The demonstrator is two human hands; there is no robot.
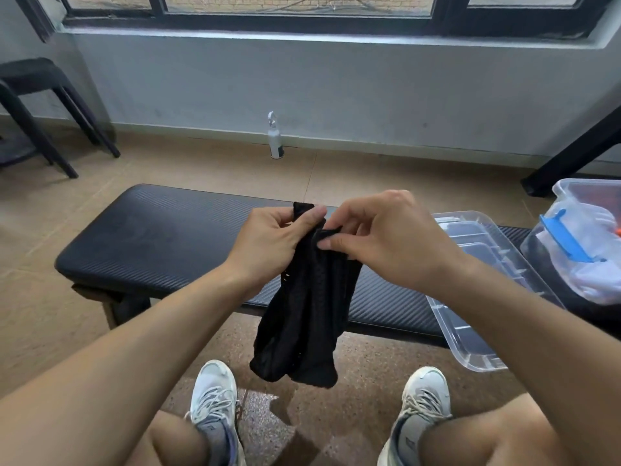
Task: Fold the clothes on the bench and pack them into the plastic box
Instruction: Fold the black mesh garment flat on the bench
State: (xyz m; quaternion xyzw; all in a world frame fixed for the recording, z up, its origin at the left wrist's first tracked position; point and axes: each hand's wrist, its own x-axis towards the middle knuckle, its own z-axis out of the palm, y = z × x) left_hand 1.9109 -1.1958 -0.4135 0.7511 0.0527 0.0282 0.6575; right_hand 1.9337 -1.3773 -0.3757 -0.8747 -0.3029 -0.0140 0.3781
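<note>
Garment [305, 297] pinched at top by left hand [268, 243] and right hand [386, 237], hanging below them

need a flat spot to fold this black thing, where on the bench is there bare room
The bench top is bare from its left end to the hands holding the black garment. The right end is crowded: clear lid, then plastic box.

The garment [304, 297] is black with a fine mesh pattern. The bench [161, 237] is black with thin ribs. The box lid [484, 290] is clear, the clip [564, 238] blue, the shoes [215, 398] pale grey.
</note>
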